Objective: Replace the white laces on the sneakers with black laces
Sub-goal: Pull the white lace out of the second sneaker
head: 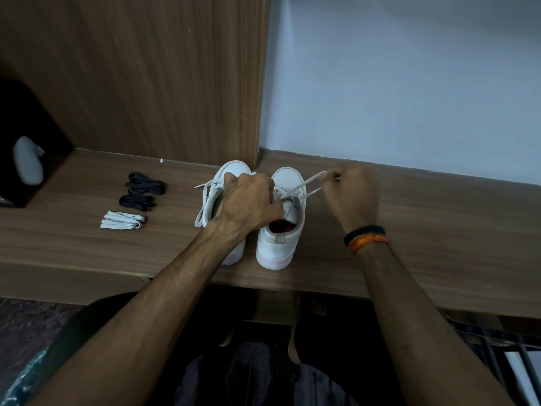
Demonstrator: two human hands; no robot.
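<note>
I take the right sneaker point(279, 230) as my landmark; it stands on the wooden bench point(409, 244), toe toward the wall. Well to its left lie two bundles of black laces point(145, 186), and just nearer me than those a folded white lace bundle point(123, 221). They look soft, flat and light, and I judge they will slide easily; I would take each by its stiff tip for threading.

Touching the landmark's left side stands the left sneaker point(216, 206), its white lace hanging slack over the outer side. My left hand point(248, 205) is curled at the landmark's tongue, apparently holding the shoe steady; the fingertips are hidden, so what exactly they grip I cannot tell.

From the landmark's upper eyelets the white lace point(304, 186) runs taut up and to the right as two strands into my right hand point(351, 194), whose fingers are pinching it near the end. The shoe looks light, so I judge it needs bracing while the limp lace is drawn out strand by strand.
</note>
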